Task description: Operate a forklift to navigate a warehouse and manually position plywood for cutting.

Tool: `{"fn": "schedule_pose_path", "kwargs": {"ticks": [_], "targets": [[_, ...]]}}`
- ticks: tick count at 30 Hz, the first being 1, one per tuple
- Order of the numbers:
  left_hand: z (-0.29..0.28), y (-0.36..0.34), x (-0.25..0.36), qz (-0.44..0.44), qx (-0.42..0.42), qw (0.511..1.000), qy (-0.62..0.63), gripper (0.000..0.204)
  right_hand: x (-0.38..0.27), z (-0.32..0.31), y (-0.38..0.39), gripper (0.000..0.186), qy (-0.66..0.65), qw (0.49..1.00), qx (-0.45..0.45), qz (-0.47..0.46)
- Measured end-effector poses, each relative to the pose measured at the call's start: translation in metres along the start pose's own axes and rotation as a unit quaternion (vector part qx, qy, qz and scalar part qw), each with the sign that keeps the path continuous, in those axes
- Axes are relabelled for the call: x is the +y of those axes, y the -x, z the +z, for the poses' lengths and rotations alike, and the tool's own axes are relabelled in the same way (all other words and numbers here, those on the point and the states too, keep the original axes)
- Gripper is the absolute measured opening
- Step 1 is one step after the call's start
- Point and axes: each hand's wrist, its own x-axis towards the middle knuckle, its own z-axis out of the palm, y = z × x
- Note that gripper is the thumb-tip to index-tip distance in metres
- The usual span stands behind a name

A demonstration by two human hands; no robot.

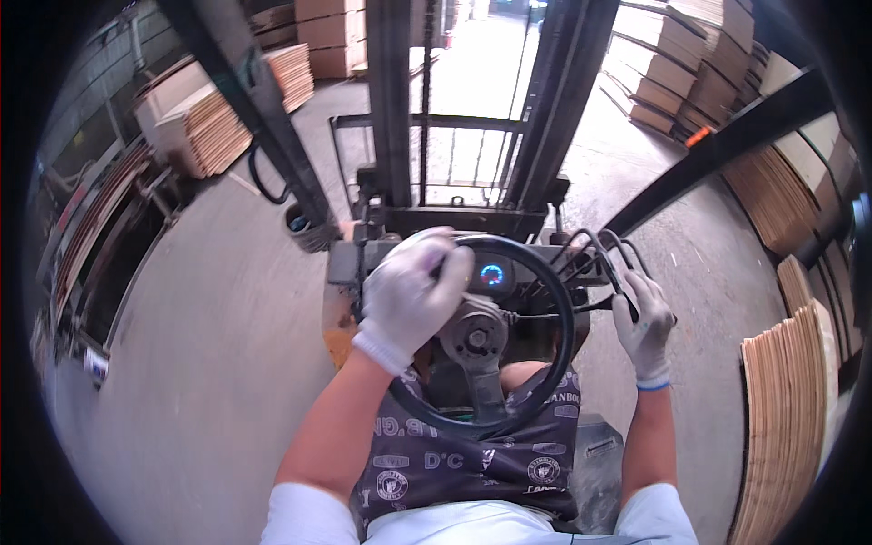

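My left hand, in a white knit glove, is closed at the upper left of a black steering wheel. The exact grip is partly hidden behind the fingers. On the right, my gloved right hand has its fingers curled round the end of a black control lever. Other bent levers rise beside it. A small lit gauge glows behind the wheel, whose hub sits above my lap.
Ahead stands the forklift's dark mast, with a load backrest beyond it. Stacked wood sheets stand at the left and in a pile at the near right. Slanting posts frame both sides. Concrete floor surrounds the forklift.
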Motion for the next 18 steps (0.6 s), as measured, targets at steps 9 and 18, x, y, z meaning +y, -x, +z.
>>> {"fn": "schedule_pose_path", "kwargs": {"ticks": [9, 18], "targets": [[-0.028, 0.104, 0.001, -0.002, 0.034, 0.990, -0.140, 0.007, 0.026, 0.023, -0.052, 0.033, -0.018, 0.996, 0.048, -0.079], [0.004, 0.164, 0.042, 0.035, -0.118, 0.990, -0.069, 0.029, 0.032, 0.034, -0.067, 0.032, -0.019, 0.996, 0.036, -0.077]]}}
